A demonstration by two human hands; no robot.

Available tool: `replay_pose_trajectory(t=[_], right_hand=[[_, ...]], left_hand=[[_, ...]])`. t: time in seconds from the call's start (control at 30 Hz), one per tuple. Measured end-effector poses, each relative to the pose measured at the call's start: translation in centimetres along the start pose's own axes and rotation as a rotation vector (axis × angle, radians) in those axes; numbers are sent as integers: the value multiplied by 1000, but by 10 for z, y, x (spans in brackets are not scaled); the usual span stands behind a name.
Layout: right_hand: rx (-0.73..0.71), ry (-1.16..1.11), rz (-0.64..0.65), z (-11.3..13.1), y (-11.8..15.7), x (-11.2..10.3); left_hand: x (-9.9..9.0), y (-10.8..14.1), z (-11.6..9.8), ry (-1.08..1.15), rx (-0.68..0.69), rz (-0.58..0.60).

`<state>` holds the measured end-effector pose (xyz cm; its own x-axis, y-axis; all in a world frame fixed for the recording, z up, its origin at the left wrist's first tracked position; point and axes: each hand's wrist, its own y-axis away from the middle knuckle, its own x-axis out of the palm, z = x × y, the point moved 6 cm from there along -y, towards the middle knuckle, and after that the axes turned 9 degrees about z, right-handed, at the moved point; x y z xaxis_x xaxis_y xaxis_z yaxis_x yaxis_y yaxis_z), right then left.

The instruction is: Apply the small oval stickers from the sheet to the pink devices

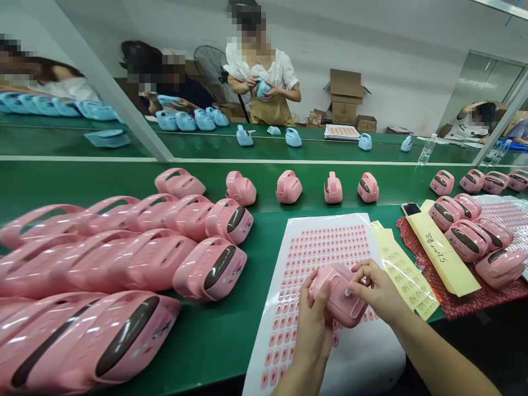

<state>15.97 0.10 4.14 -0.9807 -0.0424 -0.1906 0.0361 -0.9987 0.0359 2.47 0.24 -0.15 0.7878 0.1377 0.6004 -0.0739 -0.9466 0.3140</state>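
Note:
My left hand (315, 324) grips a pink plastic handled case (340, 302) from below, over a white sheet of small pink stickers (325, 247). My right hand (377, 291) rests on the case's upper right, its fingertips pinching a small white sticker (347, 292) against the pink surface. Part of the case is hidden by my fingers. To the left, many similar pink cases (210, 269) lie in tight rows, with dark oval windows and printed panels. A yellow paper sheet (404, 275) lies just right of the sticker sheet.
The green workbench (256, 308) holds a row of pink cases (289, 187) along its far side. At right are a red mesh mat (457, 294), more cases, a yellow paper strip and a phone (411, 209). Beyond stand a second bench with blue cases, co-workers, a fan and cardboard boxes.

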Motion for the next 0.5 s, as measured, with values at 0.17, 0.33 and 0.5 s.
replay_pose_trajectory(t=[0.17,0.33,0.5], right_hand=[[-64,100,-47,5,4,3],[-334,213,-142,18,15,11],[-470,22,-217,20,25,2]], left_hand=[[0,1,1,21,-11,6],[-2,1,2,43,11,-14],[-5,-2,0,113,18,-86]])
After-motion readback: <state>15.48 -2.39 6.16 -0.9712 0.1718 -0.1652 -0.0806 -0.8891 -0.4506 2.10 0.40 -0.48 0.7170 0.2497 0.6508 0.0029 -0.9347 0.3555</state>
